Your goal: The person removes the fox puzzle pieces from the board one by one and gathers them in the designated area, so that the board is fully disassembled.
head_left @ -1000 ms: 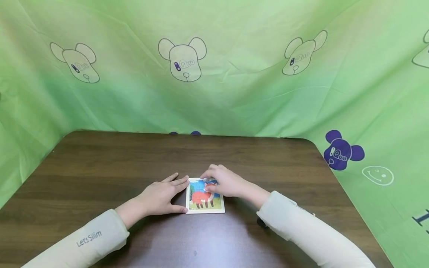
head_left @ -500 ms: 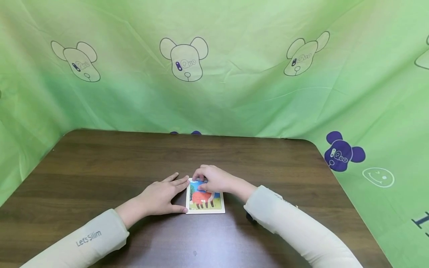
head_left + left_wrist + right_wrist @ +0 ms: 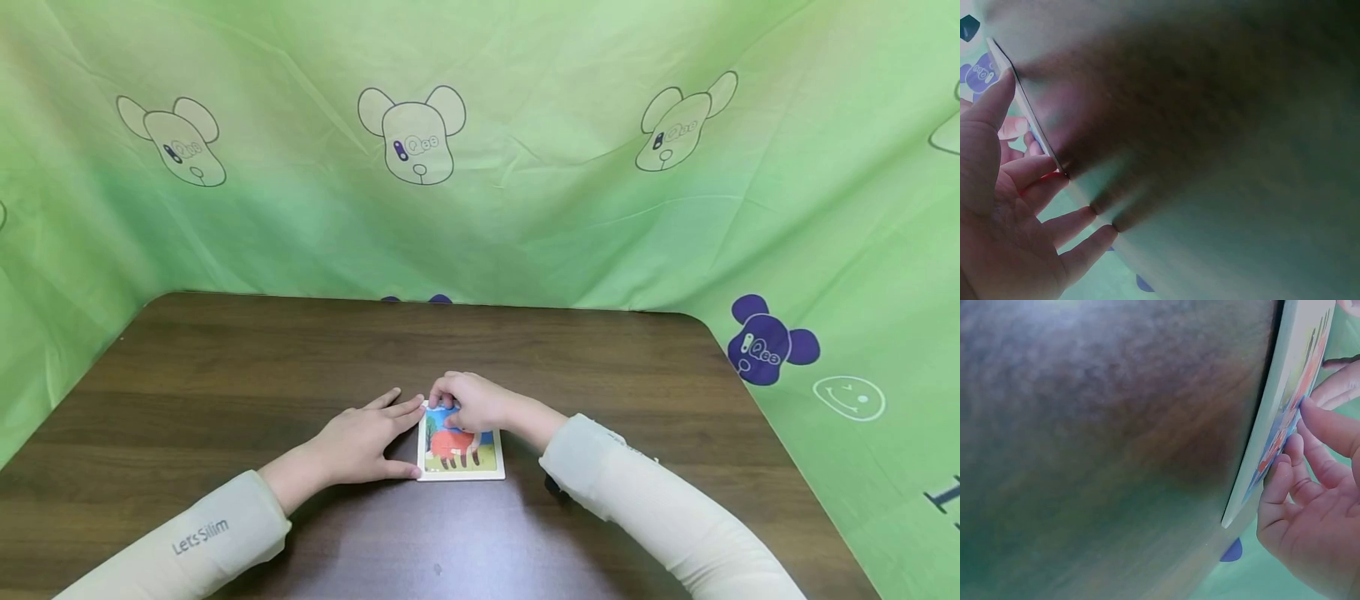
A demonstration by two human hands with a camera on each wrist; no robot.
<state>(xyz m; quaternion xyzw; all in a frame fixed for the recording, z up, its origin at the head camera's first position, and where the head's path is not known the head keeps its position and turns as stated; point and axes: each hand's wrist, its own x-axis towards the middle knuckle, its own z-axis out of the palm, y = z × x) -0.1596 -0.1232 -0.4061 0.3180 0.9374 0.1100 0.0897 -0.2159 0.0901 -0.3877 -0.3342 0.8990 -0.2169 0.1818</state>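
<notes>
A small square picture puzzle in a white frame lies flat on the table, with a red-orange four-legged animal, blue sky and a tree on it. At its left edge, my left hand has fingers spread, the thumb against the lower left corner and a finger at the upper left. Over the upper part is my right hand, with curved fingers and the thumb on the picture's upper left area. In the right wrist view its thumb and fingertips meet the picture. Whether they pinch a piece is hidden; the animal's head is covered.
The brown wooden table stretches around the puzzle, with rounded far corners. Behind and beside it hangs a green cloth printed with bear-like heads. A dark object shows under the right sleeve.
My right hand has moved left across the top of the puzzle, from its upper middle to its upper left, then stays there. The left hand keeps its place at the frame.
</notes>
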